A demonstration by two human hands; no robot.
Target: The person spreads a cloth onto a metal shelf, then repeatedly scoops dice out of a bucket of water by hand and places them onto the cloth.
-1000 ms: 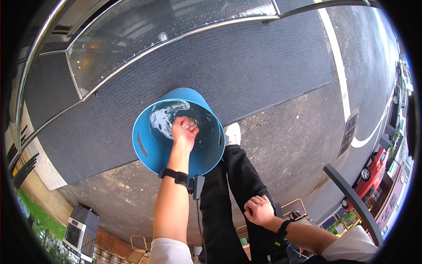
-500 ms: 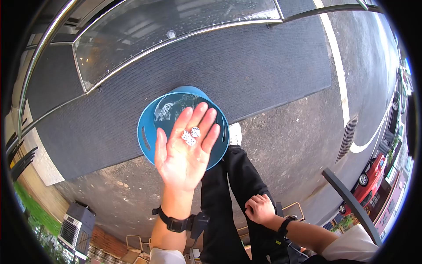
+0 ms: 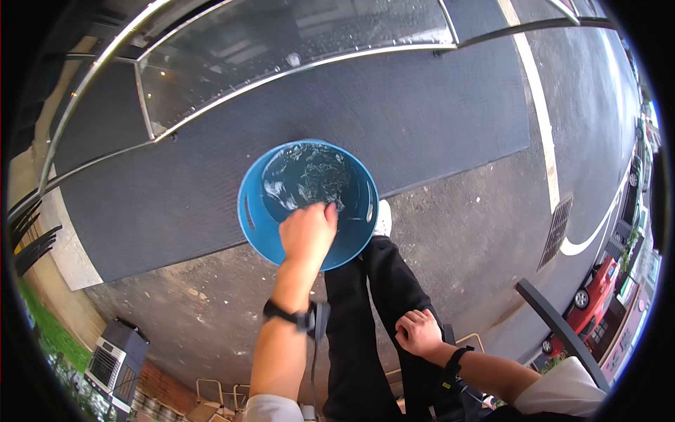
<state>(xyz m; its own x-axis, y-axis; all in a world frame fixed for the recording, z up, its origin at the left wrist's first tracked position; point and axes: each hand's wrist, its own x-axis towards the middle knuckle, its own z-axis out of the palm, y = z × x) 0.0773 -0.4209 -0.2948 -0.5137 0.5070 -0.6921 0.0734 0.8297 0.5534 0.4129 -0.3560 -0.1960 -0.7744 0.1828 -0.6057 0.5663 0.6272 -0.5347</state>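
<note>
A blue bucket (image 3: pixel 254 221) of rippling water stands on the ground in front of me. My left hand (image 3: pixel 308 233) is over its near side, back upward and fingers curled closed, thumb toward the right. The undersides of the fingers are hidden, and no dice show, so I cannot tell whether any are inside the fist. A dark band with a small box (image 3: pixel 320 320) is on the left wrist. My right hand (image 3: pixel 419 332) rests on my black-trousered leg (image 3: pixel 397 271), fingers loosely bent and apart, with nothing in it.
A dark ribbed mat (image 3: pixel 422 119) lies around and beyond the bucket. Metal railing (image 3: pixel 232 91) with glass panels runs across the top. A white shoe (image 3: pixel 384 218) is beside the bucket. A drain grate (image 3: pixel 555 232) and a red car (image 3: pixel 594 302) are to the right.
My left hand has turned over from palm up, with three dice on it, to a closed fist. The dice are out of sight. The right hand stays on the leg.
</note>
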